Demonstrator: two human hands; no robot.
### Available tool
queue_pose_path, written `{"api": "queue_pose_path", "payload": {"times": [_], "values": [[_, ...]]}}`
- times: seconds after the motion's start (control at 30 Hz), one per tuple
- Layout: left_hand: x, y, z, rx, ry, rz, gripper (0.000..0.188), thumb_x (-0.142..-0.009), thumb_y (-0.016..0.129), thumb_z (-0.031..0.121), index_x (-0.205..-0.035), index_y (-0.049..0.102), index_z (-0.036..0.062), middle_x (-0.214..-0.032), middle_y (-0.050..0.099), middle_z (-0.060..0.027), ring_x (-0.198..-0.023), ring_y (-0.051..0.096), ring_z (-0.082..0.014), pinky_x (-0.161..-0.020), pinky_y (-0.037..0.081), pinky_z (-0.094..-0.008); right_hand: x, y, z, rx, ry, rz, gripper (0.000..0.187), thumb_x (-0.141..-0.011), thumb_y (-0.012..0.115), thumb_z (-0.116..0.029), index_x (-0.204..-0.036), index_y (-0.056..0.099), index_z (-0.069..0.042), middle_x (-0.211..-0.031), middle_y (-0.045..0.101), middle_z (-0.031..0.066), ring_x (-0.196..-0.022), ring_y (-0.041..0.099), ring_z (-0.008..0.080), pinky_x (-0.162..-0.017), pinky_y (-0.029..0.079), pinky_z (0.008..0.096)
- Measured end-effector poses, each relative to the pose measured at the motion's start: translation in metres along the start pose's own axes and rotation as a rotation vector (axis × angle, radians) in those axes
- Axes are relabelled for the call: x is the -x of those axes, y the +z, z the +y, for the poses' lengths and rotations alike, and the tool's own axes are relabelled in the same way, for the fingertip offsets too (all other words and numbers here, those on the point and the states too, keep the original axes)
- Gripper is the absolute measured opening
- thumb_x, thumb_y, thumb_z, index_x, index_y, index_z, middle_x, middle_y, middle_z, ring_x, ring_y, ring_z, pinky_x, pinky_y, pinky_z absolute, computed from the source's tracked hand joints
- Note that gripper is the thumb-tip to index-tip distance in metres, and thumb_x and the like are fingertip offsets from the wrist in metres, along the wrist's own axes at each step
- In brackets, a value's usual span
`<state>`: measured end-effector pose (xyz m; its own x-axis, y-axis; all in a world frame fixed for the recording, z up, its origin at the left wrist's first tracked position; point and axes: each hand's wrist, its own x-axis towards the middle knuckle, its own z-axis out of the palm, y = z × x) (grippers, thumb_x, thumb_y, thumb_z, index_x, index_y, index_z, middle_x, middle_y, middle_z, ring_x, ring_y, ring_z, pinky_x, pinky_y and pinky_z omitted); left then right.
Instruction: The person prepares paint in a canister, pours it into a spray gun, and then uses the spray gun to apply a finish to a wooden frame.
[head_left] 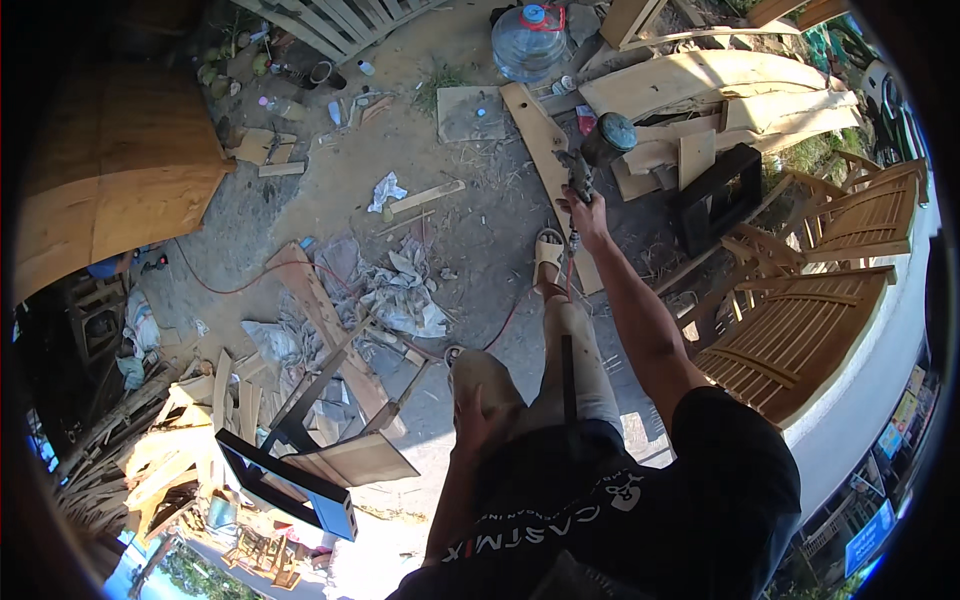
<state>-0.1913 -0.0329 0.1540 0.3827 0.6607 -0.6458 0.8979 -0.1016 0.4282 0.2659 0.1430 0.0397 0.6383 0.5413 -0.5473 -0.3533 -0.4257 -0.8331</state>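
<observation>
My right hand (588, 220) is wrapped round the handle of a spray gun (577, 175), held out ahead at the right. A dark, round paint cup (612, 134) is joined to the gun. Below the grip, a thin reddish hose (507, 325) runs past my feet and off to the left. My left hand (484, 418) lies on my left thigh, holding nothing, its fingers resting on the trouser leg. Nearest the gun are a long pale board (540, 130) on the ground and, further right, a black rectangular frame (716, 200).
Slatted wooden chairs (790, 350) stand at the right. Stacked planks (710, 85) and a large water bottle (528, 45) are at the far side. Left of my legs lie crumpled sheets (405, 295), a long board (330, 335) and another black frame (285, 490). A big wooden panel (110, 170) fills the far left.
</observation>
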Motion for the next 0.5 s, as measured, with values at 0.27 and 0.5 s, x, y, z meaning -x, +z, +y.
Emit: {"api": "queue_pose_path", "payload": {"times": [0.27,0.5], "values": [[-0.119,-0.004,0.080,-0.001,-0.266,-0.093,0.100,-0.081,0.082,0.041,-0.163,0.027,0.0244,-0.162,0.023,-0.0310,-0.146,0.031,-0.0530,-0.115,0.034,-0.0624,-0.222,0.045,0.093,-0.334,0.111,0.146,0.029,-0.095,0.074,-0.019,-0.115,0.068,0.001,-0.101,0.071,0.0088,-0.088,0.075,0.0239,-0.069,0.053,0.0324],[-0.225,0.011,0.081,-0.151,-0.428,-0.143,0.104,-0.074,0.087,0.038,-0.161,0.031,0.0253,-0.156,0.032,-0.0308,-0.141,0.039,-0.0506,-0.111,0.040,-0.0604,-0.374,0.099,0.179,-0.462,0.166,0.302,0.026,-0.093,0.075,-0.015,-0.112,0.065,0.000,-0.098,0.070,0.0092,-0.085,0.075,0.0258,-0.068,0.053,0.0338]]}}
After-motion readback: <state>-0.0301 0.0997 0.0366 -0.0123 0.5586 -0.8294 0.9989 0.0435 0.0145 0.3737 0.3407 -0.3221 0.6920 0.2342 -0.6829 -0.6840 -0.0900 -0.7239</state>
